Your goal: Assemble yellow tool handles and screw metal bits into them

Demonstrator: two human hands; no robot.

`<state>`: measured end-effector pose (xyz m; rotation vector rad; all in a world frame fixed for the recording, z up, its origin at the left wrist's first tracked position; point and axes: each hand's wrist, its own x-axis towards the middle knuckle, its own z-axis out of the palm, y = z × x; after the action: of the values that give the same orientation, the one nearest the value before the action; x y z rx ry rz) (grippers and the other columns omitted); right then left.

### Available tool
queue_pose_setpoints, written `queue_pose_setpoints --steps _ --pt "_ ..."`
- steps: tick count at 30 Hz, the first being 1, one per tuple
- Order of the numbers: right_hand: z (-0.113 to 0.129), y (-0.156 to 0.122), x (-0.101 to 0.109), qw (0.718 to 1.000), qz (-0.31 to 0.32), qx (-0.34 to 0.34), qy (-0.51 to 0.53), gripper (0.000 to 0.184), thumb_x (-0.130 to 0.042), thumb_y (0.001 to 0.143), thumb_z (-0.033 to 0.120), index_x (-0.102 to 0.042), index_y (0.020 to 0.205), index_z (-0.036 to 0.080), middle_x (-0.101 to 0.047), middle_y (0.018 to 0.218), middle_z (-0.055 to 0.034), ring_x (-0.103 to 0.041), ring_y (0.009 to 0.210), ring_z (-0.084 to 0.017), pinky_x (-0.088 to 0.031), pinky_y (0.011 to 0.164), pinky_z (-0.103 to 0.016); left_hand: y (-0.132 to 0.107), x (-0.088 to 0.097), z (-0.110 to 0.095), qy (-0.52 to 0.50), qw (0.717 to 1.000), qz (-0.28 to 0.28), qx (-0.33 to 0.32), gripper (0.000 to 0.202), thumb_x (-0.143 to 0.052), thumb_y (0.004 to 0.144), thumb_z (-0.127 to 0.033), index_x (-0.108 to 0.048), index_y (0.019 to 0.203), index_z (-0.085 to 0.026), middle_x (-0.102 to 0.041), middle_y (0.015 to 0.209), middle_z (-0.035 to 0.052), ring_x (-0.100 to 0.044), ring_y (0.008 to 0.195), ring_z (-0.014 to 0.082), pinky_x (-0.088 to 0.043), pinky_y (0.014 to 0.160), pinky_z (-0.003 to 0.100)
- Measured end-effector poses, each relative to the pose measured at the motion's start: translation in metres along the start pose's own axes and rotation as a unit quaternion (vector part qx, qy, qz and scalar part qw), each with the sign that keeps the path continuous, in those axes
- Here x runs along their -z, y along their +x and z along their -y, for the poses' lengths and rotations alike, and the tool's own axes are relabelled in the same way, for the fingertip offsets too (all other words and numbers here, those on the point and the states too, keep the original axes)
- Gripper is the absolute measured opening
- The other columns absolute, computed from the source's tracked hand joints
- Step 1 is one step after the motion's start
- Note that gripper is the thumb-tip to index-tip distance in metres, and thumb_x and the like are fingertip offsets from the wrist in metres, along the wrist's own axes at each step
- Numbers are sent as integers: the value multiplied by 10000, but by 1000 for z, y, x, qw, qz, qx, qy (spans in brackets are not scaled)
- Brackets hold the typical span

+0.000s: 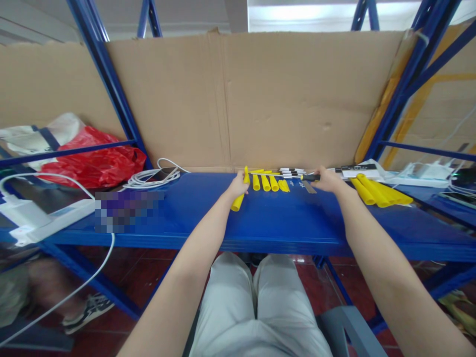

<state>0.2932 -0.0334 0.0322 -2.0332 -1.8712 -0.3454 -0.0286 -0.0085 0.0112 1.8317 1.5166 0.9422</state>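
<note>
At a blue bench (282,218), a left hand (238,185) closes around a yellow tube (238,202), its long axis slanting away, the near end jutting below the fingers. Opposite, a right hand (327,179) grips a tool (311,177), shaft pointing left toward the tube's far end; contact, I can't tell.

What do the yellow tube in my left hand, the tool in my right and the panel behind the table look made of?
Yellow tube: perhaps plastic or foam, matte, judging by its even colour. Tool: likely a thin metal shaft, greyish; handle perhaps plastic, black and yellow. Panel: cardboard, matte brown, visibly creased.
</note>
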Motion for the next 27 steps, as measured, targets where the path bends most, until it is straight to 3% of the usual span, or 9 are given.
queue_pose_setpoints --steps 5,9,12,18,22,27 --pt "-5 3 0 998 -16 67 1 238 -591 798 267 -738 979 219 -762 976 -107 -693 994 -298 -518 808 -338 -1 0 -2 -8 1000 1 3 537 -501 897 -49 -402 1404 -197 -600 1394 147 -691 638 91 -480 456 167" --pt "-6 3 -4 998 -47 23 -24 309 -666 751 327 -703 1029 196 -745 979 -130 -690 961 -316 -511 777 -360 -1 0 -2 -9 1000 -2 4 553 -525 889 -54 -404 1409 -198 -611 1375 144 -692 641 92 -489 464 171" --pt "-4 3 -6 999 -28 -4 -21 391 -691 745 364 -662 1094 190 -746 934 -125 -696 885 -302 -495 715 -342 -1 0 -2 -6 1000 -1 2 529 -519 898 -65 -403 1397 -195 -614 1368 139 -686 631 83 -481 458 163" --pt "-2 6 -8 1000 8 29 -10 305 -661 758 315 -724 1038 209 -768 981 -100 -709 950 -288 -514 755 -317 0 1 0 -4 1000 -4 -2 514 -497 899 -43 -400 1386 -177 -613 1367 146 -667 601 69 -471 455 163" --pt "-3 7 -8 997 -9 72 -18 237 -641 765 273 -745 968 210 -765 1019 -108 -693 1036 -295 -520 833 -323 0 1 -1 -4 1000 0 2 530 -488 898 -44 -389 1400 -181 -606 1382 147 -680 624 80 -473 456 161" --pt "-4 4 -8 999 -30 16 -28 335 -705 748 372 -687 1031 193 -748 963 -134 -705 938 -306 -524 745 -343 -1 1 -2 -12 1000 1 -4 554 -498 878 -31 -408 1400 -196 -629 1351 137 -671 601 81 -497 477 179"
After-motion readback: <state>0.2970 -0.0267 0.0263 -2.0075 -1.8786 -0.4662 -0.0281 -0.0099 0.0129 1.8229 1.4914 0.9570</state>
